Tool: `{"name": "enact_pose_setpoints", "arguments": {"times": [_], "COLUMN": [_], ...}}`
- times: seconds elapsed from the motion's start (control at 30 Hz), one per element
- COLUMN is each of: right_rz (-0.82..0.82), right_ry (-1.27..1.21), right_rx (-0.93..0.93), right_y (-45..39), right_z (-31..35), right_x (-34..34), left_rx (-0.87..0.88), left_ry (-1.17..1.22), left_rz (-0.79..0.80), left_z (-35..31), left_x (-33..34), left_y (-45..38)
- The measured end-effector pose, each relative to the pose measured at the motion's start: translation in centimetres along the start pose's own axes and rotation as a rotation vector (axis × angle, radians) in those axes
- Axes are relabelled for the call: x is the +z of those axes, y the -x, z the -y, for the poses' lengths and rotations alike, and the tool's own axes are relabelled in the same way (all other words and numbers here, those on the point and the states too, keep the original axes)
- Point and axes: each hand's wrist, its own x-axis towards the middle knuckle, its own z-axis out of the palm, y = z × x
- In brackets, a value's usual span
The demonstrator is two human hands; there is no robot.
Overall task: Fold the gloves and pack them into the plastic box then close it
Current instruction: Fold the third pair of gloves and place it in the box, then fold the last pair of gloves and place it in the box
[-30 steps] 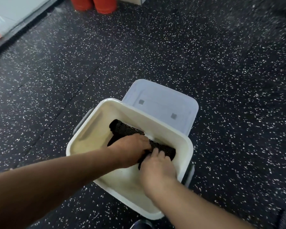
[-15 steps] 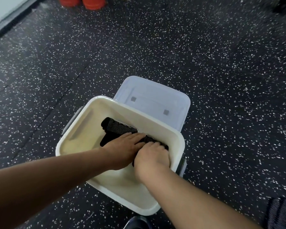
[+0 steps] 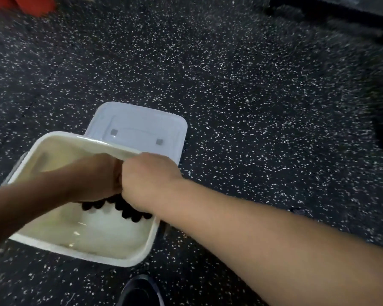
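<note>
Head view, blurred by motion: 1 white plastic box [image 3: 111, 255] open on a dark speckled floor [image 3: 241, 89], its translucent lid [image 3: 139, 129] lying flat on the floor just beyond the far rim, touching or partly tucked behind it. Both hands over the box, side by side and touching at the knuckles. Left hand [image 3: 95, 177] reaching in from the left, fingers curled down; right hand [image 3: 150, 180] coming in from the lower right, likewise curled. Black gloves [image 3: 128, 209] bunched under the 2 hands, only dark finger ends showing below the palms, over the near right part of the box interior. Both hands closed down around the gloves, though the actual finger contact hidden beneath the palms. Whether the gloves rest on the box bottom or hang above it: cannot tell. Rest of the box interior pale and bare. Dark shoe tip [image 3: 139, 290] at the bottom edge, near the box's front corner. Orange-red shape [image 3: 20, 4] at the top left corner, too blurred to identify.
</note>
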Motion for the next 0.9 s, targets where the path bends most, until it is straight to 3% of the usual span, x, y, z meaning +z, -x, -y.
{"name": "enact_pose_setpoints", "arguments": {"times": [0.13,0.33,0.53,0.7,0.9], "right_rz": [-0.256,-0.266,-0.218,-0.111,0.042], "right_ry": [0.195,0.267,0.218,0.033,-0.150], "right_rx": [-0.135,-0.009,0.193,0.290,0.333], "right_y": [4.8,11.8,17.3,20.1,21.9], "right_z": [-4.4,-14.7,-23.7,-27.8,-30.1], "right_x": [-3.9,-6.2,-3.0,1.9,8.9], "left_rx": [0.052,0.257,0.438,0.434,0.431], "left_ry": [-0.055,0.015,0.128,0.285,0.287], "left_rz": [-0.239,-0.148,-0.041,0.041,0.215], "left_z": [-3.6,-15.2,-26.1,-33.5,-37.9], "left_x": [-5.5,-11.3,-7.8,-1.0,6.1], "left_y": [0.7,2.2,-0.1,-1.8,-1.6]}}
